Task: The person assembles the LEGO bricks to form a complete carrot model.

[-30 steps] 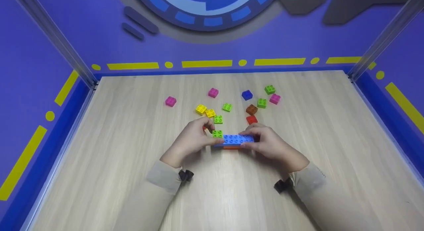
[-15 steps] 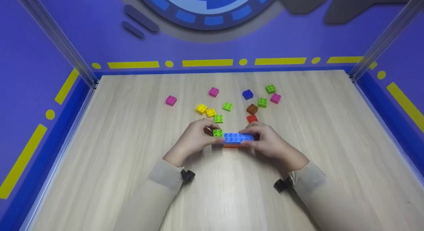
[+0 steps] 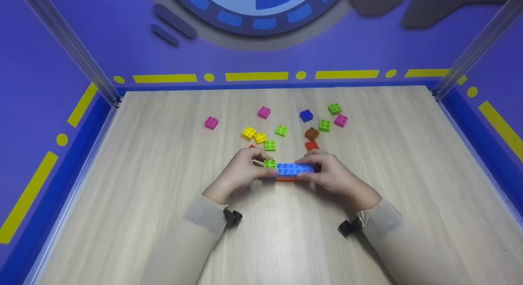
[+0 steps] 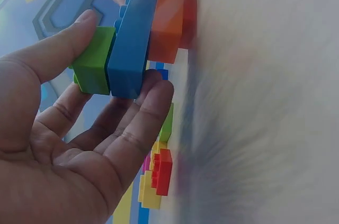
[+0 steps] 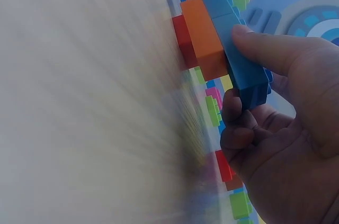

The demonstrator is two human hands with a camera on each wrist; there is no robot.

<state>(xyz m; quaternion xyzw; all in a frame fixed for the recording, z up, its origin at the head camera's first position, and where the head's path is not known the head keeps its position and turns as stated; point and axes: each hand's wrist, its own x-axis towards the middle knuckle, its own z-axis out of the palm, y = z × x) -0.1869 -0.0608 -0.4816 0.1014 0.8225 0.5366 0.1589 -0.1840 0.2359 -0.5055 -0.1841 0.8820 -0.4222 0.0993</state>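
A small stack of toy building bricks stands between my hands: a red brick (image 4: 189, 23) at the bottom, an orange brick (image 5: 203, 38) above it, then a long blue layer (image 3: 293, 169) that overhangs both ends. A seam crosses the blue in the right wrist view. On its left end sits a lime green brick (image 3: 269, 164). My left hand (image 3: 244, 167) pinches that green brick between thumb and index finger, other fingers near the blue underside. My right hand (image 3: 329, 170) grips the right end of the blue layer, thumb on the near side, fingers on the far side and beneath.
Loose bricks lie behind the stack: yellow ones (image 3: 249, 132), a green one (image 3: 270, 145), a red one (image 3: 311, 145), a brown one (image 3: 311, 133), a dark blue one (image 3: 306, 115) and pink ones (image 3: 211, 122). Blue-purple walls enclose the wooden table (image 3: 163, 130).
My left index finger has moved in against the far side of the green brick. A red brick behind that hand shows more now. My right hand keeps its grip; the head view shifts slightly.
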